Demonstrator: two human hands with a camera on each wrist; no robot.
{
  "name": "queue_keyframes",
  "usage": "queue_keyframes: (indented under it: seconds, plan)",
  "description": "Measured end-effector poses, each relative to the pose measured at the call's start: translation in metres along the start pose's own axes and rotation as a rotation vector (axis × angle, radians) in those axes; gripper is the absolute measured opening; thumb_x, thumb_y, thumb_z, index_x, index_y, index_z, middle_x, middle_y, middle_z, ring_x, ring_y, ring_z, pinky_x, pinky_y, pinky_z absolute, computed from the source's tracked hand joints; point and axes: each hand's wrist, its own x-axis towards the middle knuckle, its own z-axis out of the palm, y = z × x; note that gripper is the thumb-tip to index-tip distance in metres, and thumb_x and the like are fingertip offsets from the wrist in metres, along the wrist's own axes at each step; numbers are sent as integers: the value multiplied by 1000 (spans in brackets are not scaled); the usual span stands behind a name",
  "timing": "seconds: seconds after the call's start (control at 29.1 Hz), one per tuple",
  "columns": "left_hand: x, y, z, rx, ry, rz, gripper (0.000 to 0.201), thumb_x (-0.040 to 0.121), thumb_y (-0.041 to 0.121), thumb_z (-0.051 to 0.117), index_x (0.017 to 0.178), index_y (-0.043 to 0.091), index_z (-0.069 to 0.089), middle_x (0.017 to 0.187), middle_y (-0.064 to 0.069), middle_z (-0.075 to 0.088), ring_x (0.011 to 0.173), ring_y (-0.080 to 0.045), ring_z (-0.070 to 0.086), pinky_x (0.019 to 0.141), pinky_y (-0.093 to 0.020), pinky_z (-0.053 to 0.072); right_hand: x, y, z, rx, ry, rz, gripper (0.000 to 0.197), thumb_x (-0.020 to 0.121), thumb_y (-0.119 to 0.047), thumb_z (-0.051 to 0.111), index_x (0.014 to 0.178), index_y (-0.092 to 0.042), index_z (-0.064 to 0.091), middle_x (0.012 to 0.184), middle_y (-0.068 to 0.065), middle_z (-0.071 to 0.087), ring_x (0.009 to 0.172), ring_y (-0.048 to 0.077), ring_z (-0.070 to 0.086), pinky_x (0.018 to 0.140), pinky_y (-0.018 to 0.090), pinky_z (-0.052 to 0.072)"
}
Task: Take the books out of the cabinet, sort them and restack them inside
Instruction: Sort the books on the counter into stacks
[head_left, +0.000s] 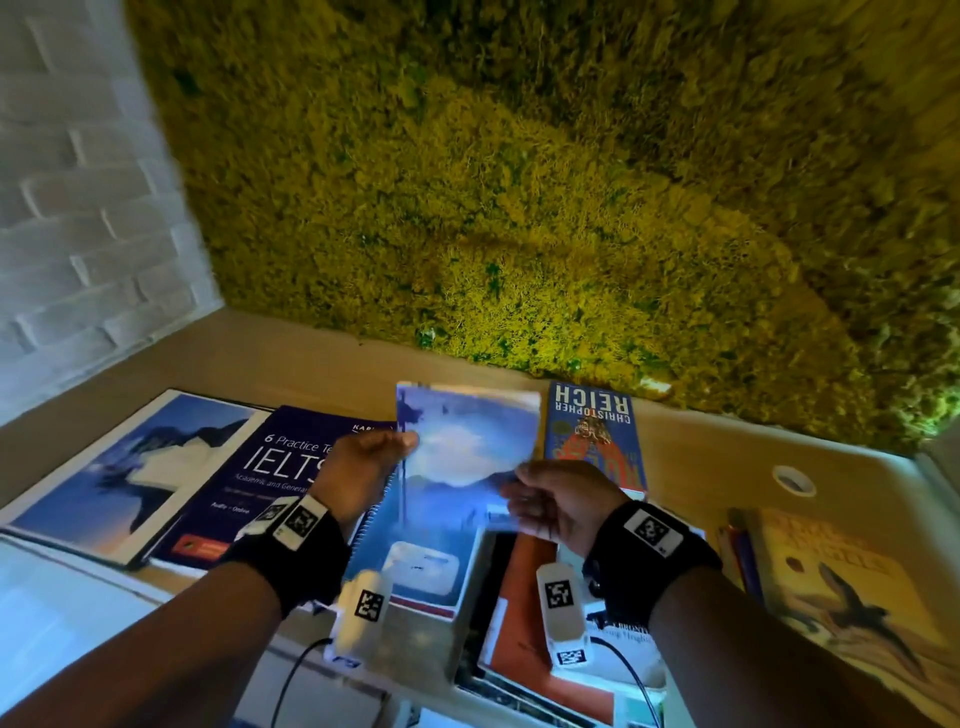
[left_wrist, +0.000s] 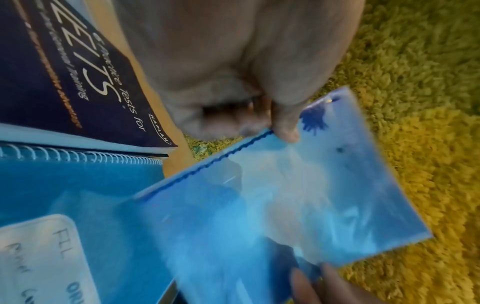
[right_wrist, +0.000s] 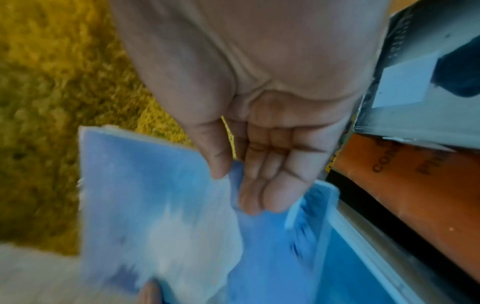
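A thin book with a blue sky cover (head_left: 467, 447) is held tilted above the wooden top (head_left: 291, 364), between both hands. My left hand (head_left: 408, 441) pinches its left spine edge, thumb (left_wrist: 285, 127) on the cover (left_wrist: 285, 205). My right hand (head_left: 522, 483) holds its lower right edge (right_wrist: 155, 205), thumb (right_wrist: 218, 162) on one face and fingers (right_wrist: 259, 189) on the other. Lying flat around it are a navy IELTS book (head_left: 260, 478), a large white and blue picture book (head_left: 130, 467) and a Christopher Reich paperback (head_left: 592, 431).
Under the held book lie a blue spiral notebook (head_left: 415, 561) and an orange book (head_left: 524, 623). A yellow book with a bird cover (head_left: 841, 587) lies at the right, near a cable hole (head_left: 793, 480). A moss wall (head_left: 519, 182) rises behind, white brick (head_left: 78, 182) at left.
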Motion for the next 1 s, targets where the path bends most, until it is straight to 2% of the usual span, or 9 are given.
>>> queue_keyframes:
  seconds: [0.1,0.17,0.31,0.45,0.51,0.65,0.79,0.89,1.0]
  plan:
    - [6,6,-2,138,123,21,49,91,38,70,47,22,58,49,7,53,60,-15,48,67,-38,42,2,1,8,-123,37,38,26,103,-24,53,78,-17,56,59,2,58,48,13,41,49,19,41]
    - [9,6,-6,175,116,14,34,90,43,69,68,18,71,77,-2,71,82,-19,61,87,-45,50,3,4,9,-132,45,54,32,103,-22,52,72,-16,53,49,0,54,45,12,34,48,20,34]
    - [15,3,-12,328,131,-14,47,82,53,66,66,9,60,75,-16,60,75,-21,51,74,-40,43,7,11,10,-113,44,58,36,102,-21,54,66,-20,47,49,-2,38,43,12,27,51,21,24]
    - [12,-16,-2,539,54,-32,30,80,46,74,97,24,65,107,-7,73,99,-30,67,84,-36,51,14,27,25,19,0,59,20,102,-18,50,82,-19,55,80,12,62,68,25,59,71,36,52]
    - [6,-31,5,542,-16,-15,71,68,61,77,129,30,54,123,0,66,107,-24,65,92,-39,53,19,39,34,62,-31,40,19,103,-16,47,86,-18,57,81,10,67,69,26,64,70,38,54]
    - [-12,-49,23,688,-199,32,80,56,95,58,105,31,58,104,3,66,90,-15,68,79,-37,55,22,53,46,102,-63,33,11,103,-20,50,102,-14,59,82,5,68,53,16,66,54,31,54]
    - [-12,-47,21,459,-202,-79,37,74,56,70,76,19,72,78,2,74,78,-21,73,80,-51,60,25,59,44,160,-112,65,29,102,-38,54,104,-12,67,104,8,75,79,26,73,67,39,60]
    - [-20,-43,7,-23,-85,-301,4,87,18,72,87,15,76,84,-2,76,96,-37,71,85,-60,57,29,62,42,185,-64,138,45,102,-48,50,122,-11,67,111,10,73,92,29,70,73,41,58]
    - [-25,-40,-11,-359,27,-469,27,86,22,71,105,2,68,98,-18,72,94,-41,67,80,-56,58,33,66,39,229,-6,167,46,102,-45,49,126,-9,63,119,17,69,95,32,68,76,43,58]
